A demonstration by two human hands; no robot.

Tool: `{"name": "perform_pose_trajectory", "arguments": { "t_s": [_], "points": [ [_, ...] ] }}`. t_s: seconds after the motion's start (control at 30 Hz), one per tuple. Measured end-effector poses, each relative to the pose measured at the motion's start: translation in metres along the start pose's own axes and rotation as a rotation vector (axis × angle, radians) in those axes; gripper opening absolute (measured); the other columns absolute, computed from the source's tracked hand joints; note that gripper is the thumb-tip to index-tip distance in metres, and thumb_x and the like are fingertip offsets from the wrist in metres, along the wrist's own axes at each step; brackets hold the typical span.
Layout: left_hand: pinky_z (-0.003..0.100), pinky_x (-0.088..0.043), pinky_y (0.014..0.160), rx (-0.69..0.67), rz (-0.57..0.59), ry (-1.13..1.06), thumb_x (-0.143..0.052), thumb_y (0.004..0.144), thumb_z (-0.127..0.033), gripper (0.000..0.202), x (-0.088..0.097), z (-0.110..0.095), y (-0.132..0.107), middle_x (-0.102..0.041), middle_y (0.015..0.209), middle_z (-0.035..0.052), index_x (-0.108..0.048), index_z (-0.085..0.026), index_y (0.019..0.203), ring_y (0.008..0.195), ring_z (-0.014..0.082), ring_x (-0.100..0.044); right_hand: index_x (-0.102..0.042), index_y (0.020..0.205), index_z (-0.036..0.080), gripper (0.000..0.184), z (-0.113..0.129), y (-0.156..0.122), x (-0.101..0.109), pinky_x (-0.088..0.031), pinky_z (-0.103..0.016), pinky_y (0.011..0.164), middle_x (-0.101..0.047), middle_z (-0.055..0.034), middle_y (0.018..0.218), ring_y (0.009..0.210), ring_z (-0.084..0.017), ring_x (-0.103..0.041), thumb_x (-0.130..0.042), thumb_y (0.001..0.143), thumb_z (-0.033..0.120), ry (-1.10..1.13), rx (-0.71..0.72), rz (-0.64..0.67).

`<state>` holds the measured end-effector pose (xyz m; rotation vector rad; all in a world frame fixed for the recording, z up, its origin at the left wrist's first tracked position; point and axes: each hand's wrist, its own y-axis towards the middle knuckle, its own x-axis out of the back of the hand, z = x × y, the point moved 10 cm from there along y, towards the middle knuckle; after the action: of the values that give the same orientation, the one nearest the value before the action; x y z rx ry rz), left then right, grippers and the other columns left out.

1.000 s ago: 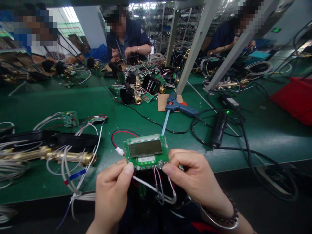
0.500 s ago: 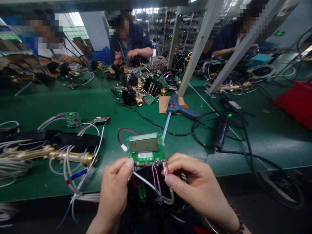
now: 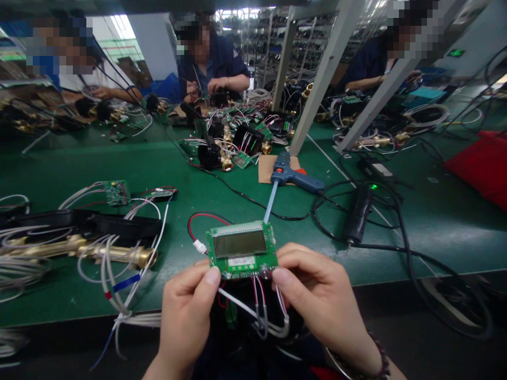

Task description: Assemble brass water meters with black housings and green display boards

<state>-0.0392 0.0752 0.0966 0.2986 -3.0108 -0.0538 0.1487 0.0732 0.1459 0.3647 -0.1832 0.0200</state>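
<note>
Between my two hands is a green circuit board (image 3: pixel 243 260) with a grey display (image 3: pixel 240 244), its face tilted up toward me. My left hand (image 3: pixel 190 301) pinches the board's lower left corner, thumb on top. At the lower right corner my right hand (image 3: pixel 320 290) grips the board with thumb and fingers. White and red wires (image 3: pixel 259 301) run from its lower edge down to a dark housing below, which is mostly hidden in shadow. A red and black lead with a white connector (image 3: pixel 199 246) sticks out at the board's left.
A blue glue gun (image 3: pixel 297 177) lies on cardboard ahead, near a black cylindrical tool (image 3: pixel 357 214) with looping cables. Brass pipe fittings (image 3: pixel 134 257) with wires lie left. Piled parts (image 3: pixel 233 137) and a slanted metal post (image 3: pixel 320 79) stand farther back. Co-workers sit across the bench.
My right hand has shifted from the wires to the board's lower right corner. The board has moved slightly right and down, and the characters on its display are gone.
</note>
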Motion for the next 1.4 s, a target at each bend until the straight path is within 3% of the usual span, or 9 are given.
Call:
{"name": "perform_pose_trajectory", "arguments": {
  "t_s": [0.13, 0.33, 0.63, 0.77, 0.9, 1.1, 1.4],
  "points": [
    [0.026, -0.045, 0.061, -0.042, -0.047, 0.025, -0.057, 0.077, -0.030, 0.026, 0.000, -0.012, -0.004, -0.060, 0.061, 0.0023, -0.063, -0.017, 0.054, 0.059, 0.0168, -0.054, -0.059, 0.061, 0.017, 0.023, 0.004, 0.001, -0.002, -0.042, -0.021, 0.049, -0.055, -0.0002, 0.059, 0.056, -0.012, -0.053, -0.055, 0.084, 0.018, -0.057, 0.039, 0.004],
    [0.024, -0.039, 0.052, -0.038, -0.098, 0.080, -0.055, 0.076, -0.029, 0.030, 0.003, -0.017, -0.005, -0.051, 0.051, -0.0005, -0.056, -0.018, 0.048, 0.050, 0.0127, -0.043, -0.058, 0.070, 0.018, 0.022, -0.005, -0.004, -0.008, -0.044, -0.021, 0.051, -0.055, -0.0009, 0.068, 0.059, -0.011, -0.053, -0.050, 0.090, 0.021, -0.034, -0.027, 0.092],
    [0.023, -0.031, 0.046, 0.021, -0.092, 0.084, -0.055, 0.077, -0.032, 0.036, 0.004, -0.007, -0.003, -0.041, 0.048, -0.0022, -0.046, -0.018, 0.045, 0.048, 0.0110, -0.036, -0.058, 0.075, 0.018, 0.021, -0.016, -0.007, -0.014, -0.050, -0.020, 0.053, -0.056, -0.0022, 0.076, 0.060, -0.011, -0.057, -0.048, 0.093, 0.024, 0.094, -0.113, 0.151],
    [0.023, -0.032, 0.046, 0.093, -0.040, 0.012, -0.057, 0.079, -0.036, 0.033, 0.005, 0.014, -0.001, -0.046, 0.052, -0.0022, -0.054, -0.017, 0.053, 0.050, 0.0112, -0.036, -0.062, 0.080, 0.019, 0.016, -0.019, -0.010, -0.017, -0.051, -0.019, 0.056, -0.057, -0.0019, 0.079, 0.062, -0.011, -0.058, -0.050, 0.091, 0.019, 0.128, -0.148, 0.174],
    [0.022, -0.035, 0.049, 0.109, 0.003, -0.028, -0.060, 0.078, -0.039, 0.031, 0.006, 0.024, 0.000, -0.051, 0.054, -0.0023, -0.058, -0.016, 0.058, 0.052, 0.0116, -0.039, -0.062, 0.073, 0.018, 0.016, -0.017, -0.008, -0.011, -0.048, -0.019, 0.050, -0.059, -0.0012, 0.073, 0.059, -0.010, -0.057, -0.053, 0.086, 0.017, 0.096, -0.135, 0.104],
    [0.023, -0.038, 0.051, 0.073, 0.010, -0.002, -0.059, 0.078, -0.040, 0.034, 0.006, 0.018, 0.000, -0.053, 0.054, -0.0004, -0.061, -0.015, 0.055, 0.053, 0.0136, -0.044, -0.060, 0.065, 0.017, 0.020, -0.011, -0.004, -0.009, -0.044, -0.018, 0.046, -0.056, 0.0006, 0.061, 0.052, -0.010, -0.054, -0.053, 0.083, 0.017, 0.059, -0.096, 0.048],
    [0.025, -0.044, 0.056, 0.067, 0.049, -0.013, -0.058, 0.079, -0.042, 0.033, 0.002, 0.017, -0.001, -0.059, 0.058, 0.0016, -0.065, -0.015, 0.060, 0.058, 0.0166, -0.051, -0.059, 0.063, 0.017, 0.018, -0.006, -0.003, -0.006, -0.042, -0.017, 0.047, -0.055, 0.0017, 0.060, 0.053, -0.009, -0.052, -0.053, 0.080, 0.013, 0.009, -0.043, 0.016]
  ]
}}
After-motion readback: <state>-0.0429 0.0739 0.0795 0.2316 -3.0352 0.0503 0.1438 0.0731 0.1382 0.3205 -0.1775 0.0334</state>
